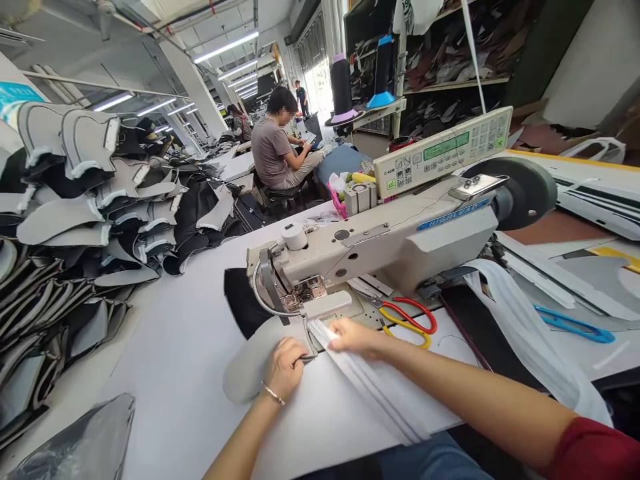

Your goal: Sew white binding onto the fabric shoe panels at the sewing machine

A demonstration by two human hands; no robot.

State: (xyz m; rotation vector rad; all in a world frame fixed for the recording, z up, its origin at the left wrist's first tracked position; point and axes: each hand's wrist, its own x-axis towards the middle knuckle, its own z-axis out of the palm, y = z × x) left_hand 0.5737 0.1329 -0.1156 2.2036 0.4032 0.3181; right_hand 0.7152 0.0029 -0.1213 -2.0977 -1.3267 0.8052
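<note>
My left hand, a bracelet at its wrist, grips the edge of a light grey fabric piece, fingers curled over it and thumb tucked in. That piece reaches under the head of the sewing machine, beside a black fabric part. My right hand is closed on a long white fabric tape with dark lines along it. The tape runs from the needle area down over the table's front edge. The needle itself is hidden by the machine head.
Scissors with red and yellow handles lie right of the needle plate. Light-blue-handled snips are farther right. Stacked grey and black cut pieces crowd the left side. A plastic bag lies front left. A seated person is behind the machine.
</note>
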